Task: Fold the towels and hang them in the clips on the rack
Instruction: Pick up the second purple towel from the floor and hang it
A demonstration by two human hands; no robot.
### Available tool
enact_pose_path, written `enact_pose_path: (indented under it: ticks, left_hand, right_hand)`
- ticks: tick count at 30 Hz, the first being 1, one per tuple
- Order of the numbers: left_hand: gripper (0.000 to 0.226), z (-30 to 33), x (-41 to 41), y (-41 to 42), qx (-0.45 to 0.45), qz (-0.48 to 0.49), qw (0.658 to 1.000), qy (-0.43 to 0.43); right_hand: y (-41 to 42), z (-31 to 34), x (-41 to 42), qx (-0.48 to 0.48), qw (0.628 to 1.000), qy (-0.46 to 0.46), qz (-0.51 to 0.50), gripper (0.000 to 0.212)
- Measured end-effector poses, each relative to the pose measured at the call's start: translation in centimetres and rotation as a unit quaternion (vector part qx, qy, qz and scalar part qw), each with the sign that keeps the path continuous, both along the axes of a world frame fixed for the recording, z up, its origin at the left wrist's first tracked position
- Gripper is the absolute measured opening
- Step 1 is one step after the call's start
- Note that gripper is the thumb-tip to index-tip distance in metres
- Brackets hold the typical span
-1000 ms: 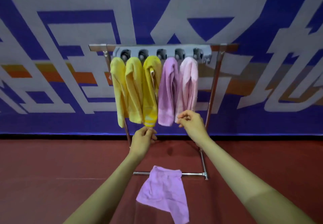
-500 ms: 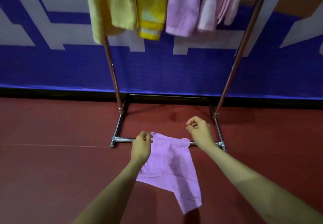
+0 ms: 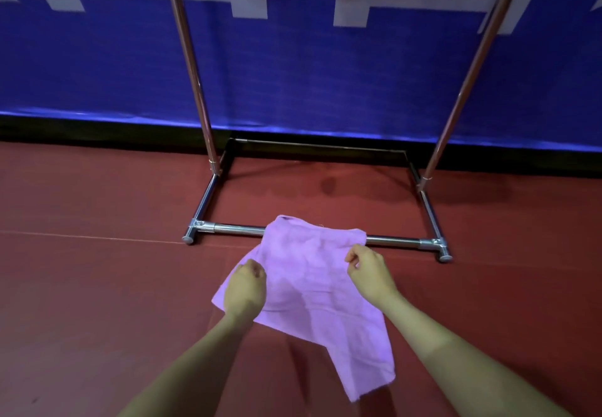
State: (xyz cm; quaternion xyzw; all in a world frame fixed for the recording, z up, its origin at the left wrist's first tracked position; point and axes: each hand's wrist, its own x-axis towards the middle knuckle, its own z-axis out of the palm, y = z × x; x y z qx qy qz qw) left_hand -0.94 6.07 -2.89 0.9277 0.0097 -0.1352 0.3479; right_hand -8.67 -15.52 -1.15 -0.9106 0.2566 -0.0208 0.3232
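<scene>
While the purple towel (image 3: 312, 289) lies crumpled on the red floor, draped over the rack's front base bar (image 3: 237, 229), both hands hover over it, left hand (image 3: 245, 289) and right hand (image 3: 369, 273) curled, gripping nothing. Soft and light, it looks best pinched at its far corners.

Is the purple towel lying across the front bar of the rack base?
Yes, the purple towel covers the middle of the front bar.

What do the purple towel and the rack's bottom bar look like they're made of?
Purple towel: soft woven cloth, probably cotton terry; matte, rumpled, draped limply over the bar. Bottom bar: metal tube, likely chromed or polished steel; bright mirror-like glints and clamped corner joints.
</scene>
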Motion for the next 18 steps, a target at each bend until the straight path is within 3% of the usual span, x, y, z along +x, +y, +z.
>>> enact_pose_path:
  ticks: [3, 8, 18]
  left_hand:
    - [0.017, -1.4, -0.2, 1.5, 0.04, -0.005, 0.999, 0.018]
    - [0.037, -3.2, -0.3, 2.6, 0.115, -0.054, 0.992, 0.026]
    - [0.056, -6.2, -0.7, 1.0, 0.118, -0.028, 0.987, 0.109]
  right_hand:
    - [0.1, -2.1, -1.7, -0.01, 0.997, 0.06, 0.042, 0.022]
    - [0.8, -5.4, -4.2, -0.025, 0.983, 0.148, 0.109, 0.026]
    - [2.1, -8.1, -4.0, -0.111, 0.976, 0.155, 0.107, 0.045]
